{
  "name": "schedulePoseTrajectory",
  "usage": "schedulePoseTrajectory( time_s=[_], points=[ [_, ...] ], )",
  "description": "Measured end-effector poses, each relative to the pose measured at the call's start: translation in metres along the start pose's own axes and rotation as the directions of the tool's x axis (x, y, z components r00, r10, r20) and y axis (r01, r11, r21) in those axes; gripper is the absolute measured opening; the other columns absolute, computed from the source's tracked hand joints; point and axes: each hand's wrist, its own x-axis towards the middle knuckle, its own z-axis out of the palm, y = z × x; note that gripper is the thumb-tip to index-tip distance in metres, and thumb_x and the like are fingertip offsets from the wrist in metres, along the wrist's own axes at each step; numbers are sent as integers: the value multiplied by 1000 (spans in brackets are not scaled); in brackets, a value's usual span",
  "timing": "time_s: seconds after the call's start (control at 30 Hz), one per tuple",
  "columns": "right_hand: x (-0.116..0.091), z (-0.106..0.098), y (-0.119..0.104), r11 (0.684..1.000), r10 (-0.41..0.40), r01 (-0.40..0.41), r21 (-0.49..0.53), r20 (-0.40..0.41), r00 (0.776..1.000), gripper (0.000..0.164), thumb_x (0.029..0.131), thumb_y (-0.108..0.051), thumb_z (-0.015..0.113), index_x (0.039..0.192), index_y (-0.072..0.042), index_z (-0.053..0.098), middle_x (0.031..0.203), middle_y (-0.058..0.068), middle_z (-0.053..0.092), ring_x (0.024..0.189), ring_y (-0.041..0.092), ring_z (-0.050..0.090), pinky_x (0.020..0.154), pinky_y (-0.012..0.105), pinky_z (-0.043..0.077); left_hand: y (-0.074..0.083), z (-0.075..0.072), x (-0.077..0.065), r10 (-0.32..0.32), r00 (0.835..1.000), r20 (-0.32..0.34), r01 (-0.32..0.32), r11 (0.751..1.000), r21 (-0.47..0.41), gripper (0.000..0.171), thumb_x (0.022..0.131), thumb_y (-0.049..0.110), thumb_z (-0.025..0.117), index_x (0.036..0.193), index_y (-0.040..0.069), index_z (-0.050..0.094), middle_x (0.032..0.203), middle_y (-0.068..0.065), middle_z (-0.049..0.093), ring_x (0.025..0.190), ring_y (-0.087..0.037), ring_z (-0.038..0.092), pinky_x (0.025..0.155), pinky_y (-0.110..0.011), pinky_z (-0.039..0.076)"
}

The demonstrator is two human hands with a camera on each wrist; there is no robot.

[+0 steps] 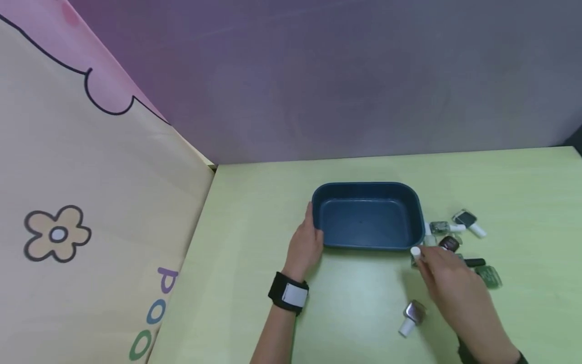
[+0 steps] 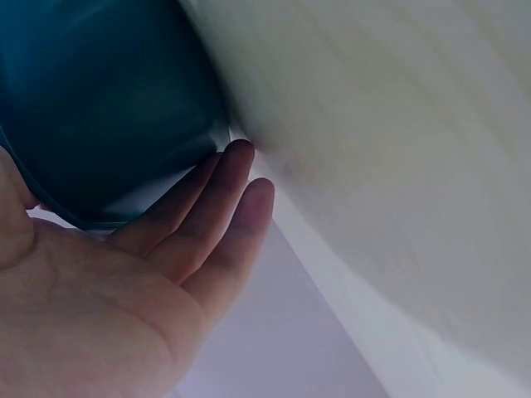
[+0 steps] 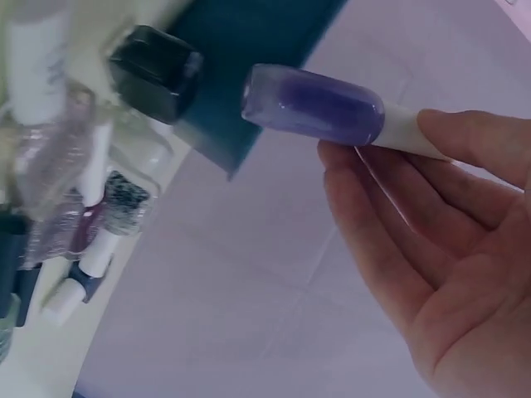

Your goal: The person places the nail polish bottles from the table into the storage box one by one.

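Observation:
A dark blue rectangular bin (image 1: pixel 364 222) stands on the table, and nothing is seen inside it. My left hand (image 1: pixel 303 247) rests against its left end at the near corner; the left wrist view shows fairly straight fingers (image 2: pixel 236 220) along the outer wall. By the bin's near right corner, my right hand (image 1: pixel 456 283) pinches a nail polish bottle by its white cap (image 1: pixel 416 252). Purple polish fills that nail polish bottle (image 3: pixel 319 104), held tilted with its base away from the palm. Close by lie several other bottles, including a dark one (image 1: pixel 449 243) and a green one (image 1: pixel 488 277).
A glittery bottle (image 1: pixel 439 227) and a black-faced bottle (image 1: pixel 465 218) lie right of the bin. Nearer the front is a brownish-purple bottle (image 1: pixel 415 310) with a white cap. A grey-purple panel (image 1: pixel 318 91) rises behind the table; a patterned panel (image 1: pixel 91 167) stands left.

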Motion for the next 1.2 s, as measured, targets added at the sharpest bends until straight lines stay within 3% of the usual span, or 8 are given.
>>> schedulePoseTrajectory(
  time_s=[0.3,0.53,0.77,1.2],
  points=[
    [18,-9,-1,999,-19,21,47,-48,999,24,75,-2,69,97,5,63,85,17,65,67,29,62,55,42,49,2,0,6,-20,1000,-7,20,1000,-3,69,92,14,50,152,10,15,66,0,48,54,-13,43,49,-26,35],
    [29,-7,3,994,20,-11,104,-82,996,27,77,-1,70,103,6,63,94,21,65,77,33,64,61,45,50,3,-1,11,-44,999,17,45,997,-63,71,92,14,49,152,14,12,67,-1,48,55,-13,43,49,-27,35],
    [43,2,10,988,49,-32,149,-112,993,28,79,2,67,106,6,62,99,22,64,87,37,63,68,47,49,3,-4,13,-50,999,4,50,994,-97,70,92,14,49,152,14,14,68,0,48,57,-13,43,50,-26,35],
    [53,28,30,987,56,-43,158,-82,995,26,80,3,66,106,6,61,96,21,63,84,35,62,67,48,48,-1,-5,15,-67,998,-2,67,994,-82,70,92,14,48,153,14,13,68,0,48,59,-14,43,52,-27,35]
  ],
)
